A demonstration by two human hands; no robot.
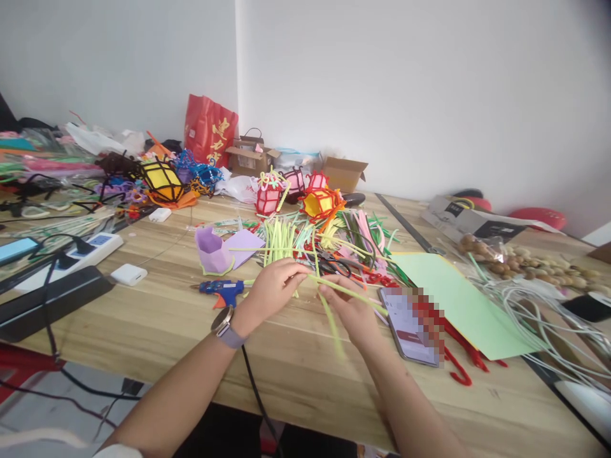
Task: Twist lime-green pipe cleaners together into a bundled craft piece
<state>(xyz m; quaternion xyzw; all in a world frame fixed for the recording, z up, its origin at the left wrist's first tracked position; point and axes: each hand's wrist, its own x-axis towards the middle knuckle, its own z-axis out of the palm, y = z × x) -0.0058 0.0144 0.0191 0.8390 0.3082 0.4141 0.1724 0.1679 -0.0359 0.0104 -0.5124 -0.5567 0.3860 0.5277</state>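
Yellow-green pipe cleaners (351,292) cross each other between my two hands above the table's middle. My left hand (279,280), with a watch on its wrist, pinches them at the crossing. Close beside it, my right hand (351,312) holds them between thumb and fingers; one end hangs down, blurred. Just behind lies a bunch of yellow-green pipe cleaners (279,238). To the left stand a purple hexagonal cup shape (212,252) with a green-edged base and a flat purple sheet (245,247). A blue glue gun (224,289) lies near my left wrist.
A phone (410,331) and a light green sheet (463,305) lie to the right. Scissors (329,262) rest behind my hands. Small lanterns (319,203), cardboard boxes (344,173) and a red bag (210,130) stand at the back. A power strip (76,257) with cables sits left.
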